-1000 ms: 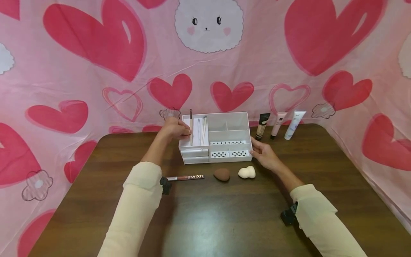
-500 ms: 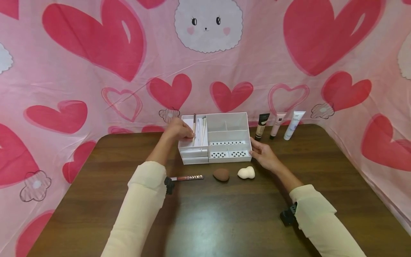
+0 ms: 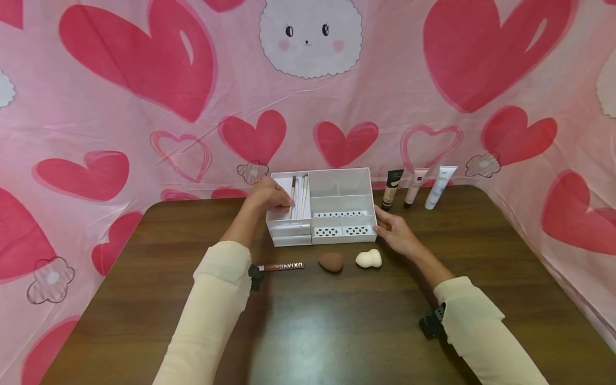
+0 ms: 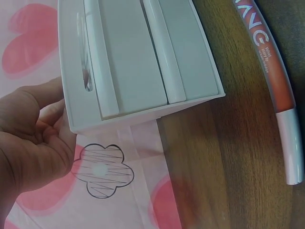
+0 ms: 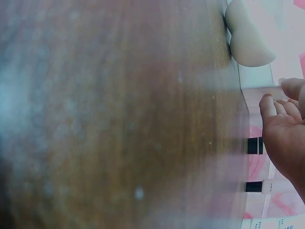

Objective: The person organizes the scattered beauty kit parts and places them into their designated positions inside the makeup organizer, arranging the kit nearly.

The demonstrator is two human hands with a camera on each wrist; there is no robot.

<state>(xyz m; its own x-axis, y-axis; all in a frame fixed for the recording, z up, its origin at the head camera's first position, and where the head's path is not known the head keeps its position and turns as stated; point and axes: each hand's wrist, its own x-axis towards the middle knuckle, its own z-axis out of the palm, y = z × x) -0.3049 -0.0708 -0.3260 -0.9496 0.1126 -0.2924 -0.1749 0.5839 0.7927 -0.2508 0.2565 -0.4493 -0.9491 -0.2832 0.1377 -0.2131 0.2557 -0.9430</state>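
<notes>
A white makeup organizer [image 3: 340, 206] stands near the back of the wooden table. At its left compartment, my left hand [image 3: 268, 194] pinches a slender makeup brush [image 3: 293, 186] with a dark upper end; the brush leans inside that compartment. Pale slim sticks [image 3: 304, 192] lie beside it, their kind too small to tell. The left wrist view has the organizer's drawers [image 4: 128, 57] in front, hiding the fingertips. My right hand [image 3: 395, 231] rests against the organizer's right side, its fingers fairly straight.
In front of the organizer lie a lip gloss tube [image 3: 284, 266], a brown makeup sponge [image 3: 331, 262] and a cream sponge [image 3: 369, 259]. Three cosmetic tubes, black-capped [image 3: 392, 189], pink [image 3: 416, 187] and white [image 3: 440, 187], stand to its right. A pink heart-patterned cloth [image 3: 192, 96] hangs behind.
My left hand has moved slightly right and lowered the brush deeper into the left compartment, towards the pale sticks. The right hand has stayed against the organizer's side.
</notes>
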